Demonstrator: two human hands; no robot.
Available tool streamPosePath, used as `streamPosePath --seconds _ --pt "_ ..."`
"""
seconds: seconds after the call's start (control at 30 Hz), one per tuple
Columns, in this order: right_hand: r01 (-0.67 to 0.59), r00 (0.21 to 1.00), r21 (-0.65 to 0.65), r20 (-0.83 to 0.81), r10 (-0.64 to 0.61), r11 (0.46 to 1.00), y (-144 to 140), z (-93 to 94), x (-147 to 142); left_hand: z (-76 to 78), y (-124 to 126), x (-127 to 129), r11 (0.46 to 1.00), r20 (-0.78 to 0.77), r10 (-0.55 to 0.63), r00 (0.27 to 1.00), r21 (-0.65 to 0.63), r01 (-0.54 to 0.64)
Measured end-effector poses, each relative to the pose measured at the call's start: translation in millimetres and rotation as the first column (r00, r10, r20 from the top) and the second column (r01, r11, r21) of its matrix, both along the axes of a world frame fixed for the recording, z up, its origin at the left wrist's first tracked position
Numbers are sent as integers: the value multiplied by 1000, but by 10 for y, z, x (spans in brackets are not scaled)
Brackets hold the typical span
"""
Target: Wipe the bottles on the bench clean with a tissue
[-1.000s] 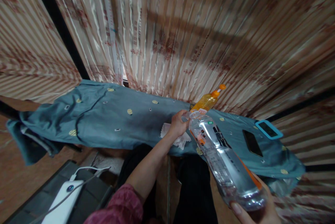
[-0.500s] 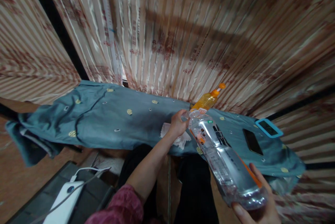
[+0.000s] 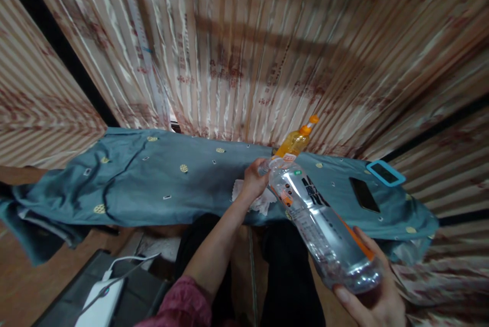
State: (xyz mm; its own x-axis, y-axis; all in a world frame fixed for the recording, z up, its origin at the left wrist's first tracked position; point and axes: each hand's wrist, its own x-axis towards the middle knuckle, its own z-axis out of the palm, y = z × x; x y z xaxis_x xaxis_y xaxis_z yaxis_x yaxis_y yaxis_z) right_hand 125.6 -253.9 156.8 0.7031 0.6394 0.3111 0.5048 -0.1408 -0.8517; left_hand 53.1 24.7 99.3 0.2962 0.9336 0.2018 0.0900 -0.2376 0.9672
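Observation:
A large clear plastic bottle (image 3: 321, 225) with a silver, black and orange label is held tilted, its neck toward the upper left. My left hand (image 3: 255, 180) is closed around the neck end. Near the base, my right hand (image 3: 378, 281) wraps the bottle from below and the side, thumb on the near side. Just behind the neck stands a smaller bottle (image 3: 294, 142) of yellow-orange liquid with an orange cap, partly hidden. Under my left wrist lies a crumpled white tissue (image 3: 263, 202) on the cloth.
A blue-grey patterned cloth (image 3: 198, 184) covers the narrow table. A dark phone (image 3: 364, 194) and a blue-framed device (image 3: 385, 173) lie at the right. At lower left, a white power bank (image 3: 101, 301) with cables rests on a dark box (image 3: 141, 286). Striped curtains (image 3: 229, 62) hang behind.
The view has shifted slightly, so most things appear a little further left. Both hands keep their hold on the large bottle, which stays at about the same tilt.

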Motion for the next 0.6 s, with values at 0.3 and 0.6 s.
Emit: streamPosePath --seconds 0.3,0.6 --pt "-61 977 -99 196 79 993 -115 -121 213 -17 1 -3 1000 93 1 996 -1 -1" --pt "-47 990 -67 129 56 997 -83 -77 176 -19 18 7 999 132 28 991 31 -33"
